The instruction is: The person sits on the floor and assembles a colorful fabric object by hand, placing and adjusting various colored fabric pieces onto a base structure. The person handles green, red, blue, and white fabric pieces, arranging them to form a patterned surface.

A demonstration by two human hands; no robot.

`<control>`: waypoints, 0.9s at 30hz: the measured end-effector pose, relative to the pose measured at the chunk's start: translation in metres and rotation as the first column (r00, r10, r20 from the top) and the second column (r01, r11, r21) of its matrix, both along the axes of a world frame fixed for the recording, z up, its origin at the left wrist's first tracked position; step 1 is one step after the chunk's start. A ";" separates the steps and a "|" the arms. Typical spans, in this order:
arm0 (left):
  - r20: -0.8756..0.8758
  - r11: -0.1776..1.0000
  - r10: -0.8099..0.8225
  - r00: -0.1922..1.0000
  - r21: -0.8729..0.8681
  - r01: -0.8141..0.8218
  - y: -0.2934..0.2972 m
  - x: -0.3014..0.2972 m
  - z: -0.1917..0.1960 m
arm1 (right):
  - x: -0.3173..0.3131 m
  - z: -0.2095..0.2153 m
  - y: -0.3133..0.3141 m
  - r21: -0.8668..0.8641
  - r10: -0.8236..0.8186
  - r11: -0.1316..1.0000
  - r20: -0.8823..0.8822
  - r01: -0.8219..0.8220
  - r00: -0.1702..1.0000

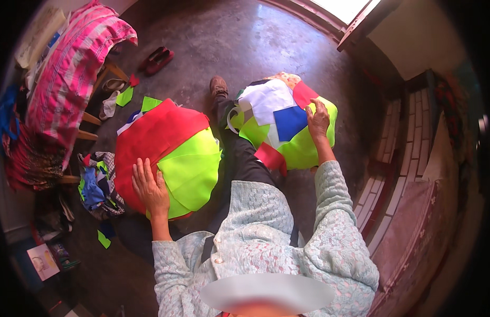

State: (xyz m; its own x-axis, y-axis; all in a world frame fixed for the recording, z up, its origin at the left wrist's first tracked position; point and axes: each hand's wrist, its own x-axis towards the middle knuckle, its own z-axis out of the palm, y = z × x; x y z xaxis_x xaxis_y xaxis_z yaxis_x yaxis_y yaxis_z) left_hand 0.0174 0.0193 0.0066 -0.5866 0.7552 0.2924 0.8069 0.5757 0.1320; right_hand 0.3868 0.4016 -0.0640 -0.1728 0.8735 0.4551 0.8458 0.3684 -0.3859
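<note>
My left hand lies flat with fingers spread on a round pile covered in red cloth and lime-green cloth, resting over my left leg. Across my right leg sits a second round pile, of cloth pieces: a white piece, a blue piece and several lime ones, with a dark red piece at its near edge. On the right side of that pile rests my right hand, fingers stretched and slightly bent over the lime cloth beside a red piece. What lies beneath both piles is hidden.
At left, a checked bag holds cloth scraps beside a chair draped with pink plaid cloth. Loose lime scraps and dark red shoes lie on the floor. White brick-patterned steps or ledges run along the right.
</note>
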 end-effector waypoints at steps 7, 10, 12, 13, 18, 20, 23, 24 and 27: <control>0.007 1.000 0.027 1.000 0.005 -0.027 0.001 0.001 0.001 | -0.014 -0.002 0.020 -0.162 0.097 0.986 0.379 -0.037 0.920; -0.002 0.999 0.032 0.999 0.009 -0.032 0.001 0.001 0.001 | -0.013 -0.022 0.023 -0.044 0.069 0.997 0.363 -0.057 0.929; 0.005 0.999 0.037 0.999 0.009 -0.037 0.001 0.003 0.003 | -0.014 -0.027 0.024 0.011 0.035 0.999 0.327 -0.041 0.944; 0.009 0.999 0.041 0.999 0.010 -0.042 0.000 0.003 0.004 | -0.014 -0.027 0.025 -0.014 0.026 1.000 0.276 -0.023 0.961; 0.018 0.999 0.027 0.999 0.034 -0.028 0.002 0.004 0.005 | -0.013 -0.022 0.035 -0.258 -0.129 0.962 -0.149 0.087 0.980; 0.018 0.999 0.024 1.000 0.044 -0.025 0.002 0.004 0.006 | -0.003 -0.029 0.048 -0.297 -0.169 0.952 -0.332 0.068 0.928; 0.013 0.998 0.026 1.000 0.059 -0.026 0.004 0.005 0.006 | 0.011 -0.041 0.063 -0.377 -0.125 0.924 -0.442 -0.058 0.888; 0.004 0.998 0.028 1.000 0.060 -0.028 0.004 0.005 0.005 | 0.010 -0.040 0.063 -0.438 -0.167 0.895 -0.509 -0.087 0.845; -0.013 0.997 0.030 0.999 0.066 -0.029 0.004 0.005 0.002 | 0.005 -0.040 0.062 -0.372 -0.134 0.928 -0.434 -0.041 0.891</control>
State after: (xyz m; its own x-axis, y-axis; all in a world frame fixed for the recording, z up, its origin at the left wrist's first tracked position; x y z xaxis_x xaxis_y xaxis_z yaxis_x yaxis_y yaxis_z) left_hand 0.0224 0.0229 0.0086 -0.6036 0.7166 0.3495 0.7920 0.5895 0.1591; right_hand 0.3921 0.4633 -0.1039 0.0158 0.9921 0.1241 0.5641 0.0936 -0.8204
